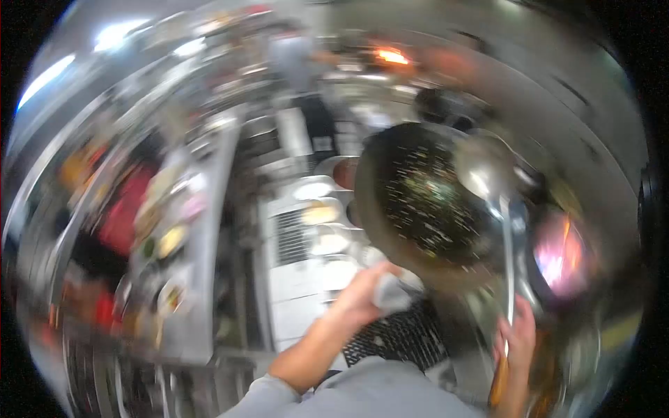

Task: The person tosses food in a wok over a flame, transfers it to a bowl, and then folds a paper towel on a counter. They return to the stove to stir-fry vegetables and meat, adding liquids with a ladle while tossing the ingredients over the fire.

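My left hand (364, 291) is wrapped round a pale cloth (392, 293) at the near rim of a large wok (373, 202). Chopped food with green and whitish bits (428, 198) lies inside the wok, smeared by motion. In my right hand (518, 334) is the handle of a long metal ladle (484, 171). Its round bowl overlaps the wok's right side in this view, and the handle runs down to a wooden end below my fingers.
Flames glow in a burner (559, 254) to the right of the wok. Several bowls of ingredients (329, 240) stand left of it. A steel counter (219, 188) with dishes runs along the left. Farther back, a person (293, 63) stands near another flame (391, 56).
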